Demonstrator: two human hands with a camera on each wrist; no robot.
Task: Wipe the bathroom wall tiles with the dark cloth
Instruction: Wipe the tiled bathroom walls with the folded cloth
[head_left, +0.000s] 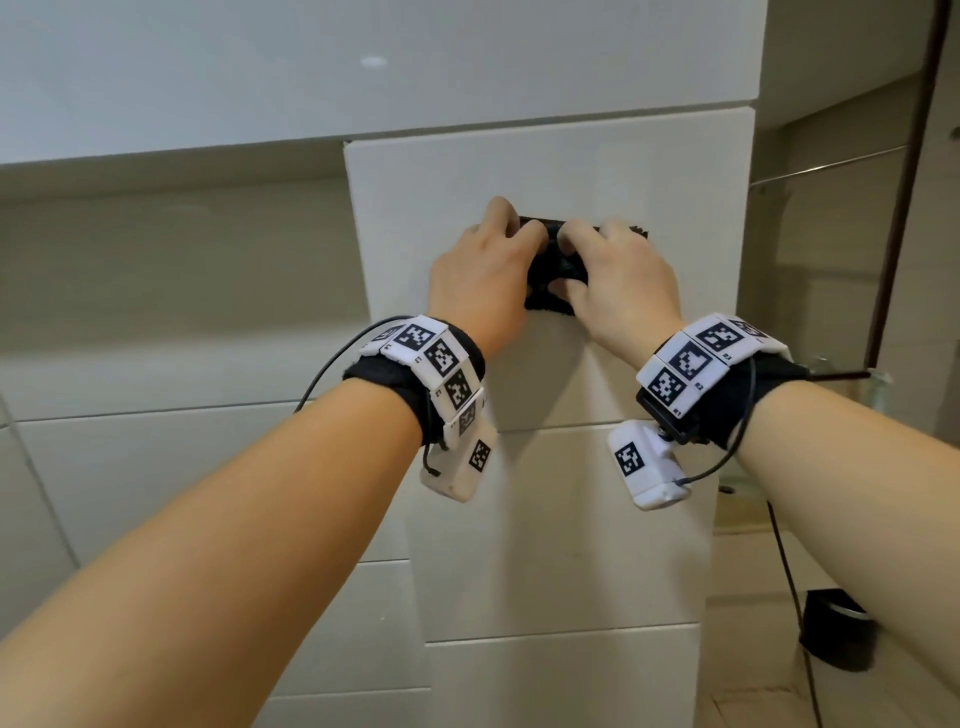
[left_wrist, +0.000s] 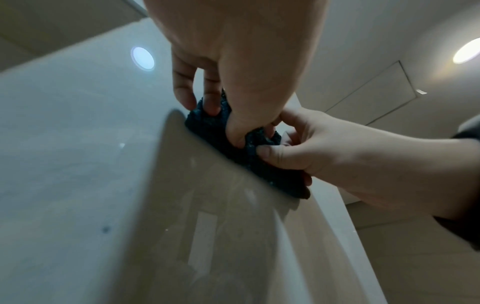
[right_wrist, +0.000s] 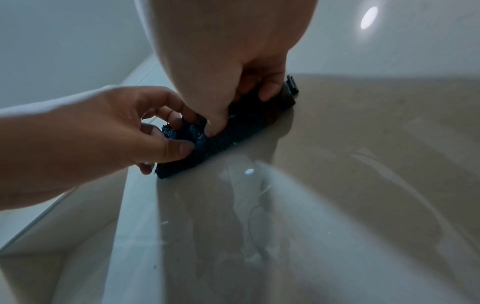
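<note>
Cloth (head_left: 556, 265), dark, bunched flat vs wall tile (head_left: 649, 171); L hand (head_left: 475, 275) & R hand (head_left: 621, 283) both w/ grip pinched on it.

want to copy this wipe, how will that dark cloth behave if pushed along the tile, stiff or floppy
Probably floppy: the dark cloth bunches into folds under the left hand and right hand. Its nubby pile looks likely to drag rather than slip on the glossy tile. It seems light, staying up under fingertip pressure.
</note>
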